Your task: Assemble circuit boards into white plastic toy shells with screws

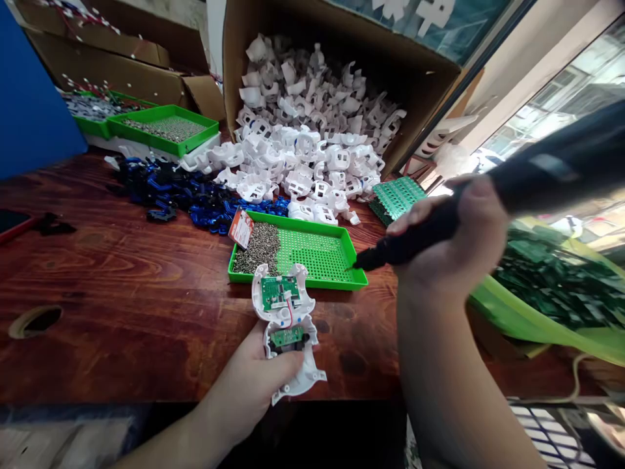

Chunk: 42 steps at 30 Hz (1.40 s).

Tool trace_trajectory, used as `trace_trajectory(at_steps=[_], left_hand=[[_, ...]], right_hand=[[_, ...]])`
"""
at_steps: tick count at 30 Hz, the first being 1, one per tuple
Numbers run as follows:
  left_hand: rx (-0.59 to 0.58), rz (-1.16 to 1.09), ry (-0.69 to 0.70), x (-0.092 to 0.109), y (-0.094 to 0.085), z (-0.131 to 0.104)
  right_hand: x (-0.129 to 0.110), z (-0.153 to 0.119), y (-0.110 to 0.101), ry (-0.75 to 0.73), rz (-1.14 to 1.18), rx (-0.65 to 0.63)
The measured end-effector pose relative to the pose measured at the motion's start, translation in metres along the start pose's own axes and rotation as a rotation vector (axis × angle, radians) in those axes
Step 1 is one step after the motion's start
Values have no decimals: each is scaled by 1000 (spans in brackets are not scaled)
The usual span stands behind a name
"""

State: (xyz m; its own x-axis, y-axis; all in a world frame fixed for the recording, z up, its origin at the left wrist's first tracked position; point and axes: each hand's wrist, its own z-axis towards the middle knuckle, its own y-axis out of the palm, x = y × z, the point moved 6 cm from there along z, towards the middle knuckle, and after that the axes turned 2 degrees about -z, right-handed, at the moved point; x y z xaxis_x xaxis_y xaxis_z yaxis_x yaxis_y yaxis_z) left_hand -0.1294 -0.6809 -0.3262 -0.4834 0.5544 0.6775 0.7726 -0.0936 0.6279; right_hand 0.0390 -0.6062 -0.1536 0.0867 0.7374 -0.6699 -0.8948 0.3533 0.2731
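My left hand (266, 368) grips a white plastic housing (300, 381) near the table's front edge, its thumb laid across the inside. Two green circuit boards (279, 293) sit in the housing's opened parts, joined by a thin red and white wire. Wrapped in my right hand (454, 234) is a black electric screwdriver (430, 228), tilted down to the left. Its bit points at the right end of a green tray (359, 277); whether it touches cannot be made out. Small metal screws (261, 247) are heaped in that tray's left part, with a perforated plate on the right.
A cardboard box (434, 85) spills white plastic shells (312, 150) onto the table. Blue and black parts (166, 189) lie left of them. Another green tray (195, 137) stands behind. Green circuit panels (398, 195) are stacked right; a round hole (36, 321) pierces the tabletop.
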Motion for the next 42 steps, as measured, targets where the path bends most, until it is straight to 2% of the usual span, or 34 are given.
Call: trace_trajectory(at_steps=[2,3,5,7,15,20,24,29,36,42], left_hand=[[-4,9,10,0,0,1],[-7,17,16,0,1,1],[-22,43,31,2,3,1],[-39,64,48,3,5,1],[-7,73,63,4,3,1],[-36,47,65,5,6,2],[-17,45,60,5,4,2],[11,34,61,6,2,1],[3,22,63,11,4,-1],[-3,65,62,6,0,0]], right_hand=[[-31,-18,16,82,74,-144],[-40,-27,21,180,40,-173],[-53,-44,29,289,5,-202],[-57,-55,33,338,8,-228],[-37,-67,28,315,130,-264],[-37,-66,25,326,90,-252],[-34,-67,26,313,114,-246],[-33,-73,31,310,125,-325],[-35,-82,32,258,195,-349],[-36,-84,23,279,201,-332]])
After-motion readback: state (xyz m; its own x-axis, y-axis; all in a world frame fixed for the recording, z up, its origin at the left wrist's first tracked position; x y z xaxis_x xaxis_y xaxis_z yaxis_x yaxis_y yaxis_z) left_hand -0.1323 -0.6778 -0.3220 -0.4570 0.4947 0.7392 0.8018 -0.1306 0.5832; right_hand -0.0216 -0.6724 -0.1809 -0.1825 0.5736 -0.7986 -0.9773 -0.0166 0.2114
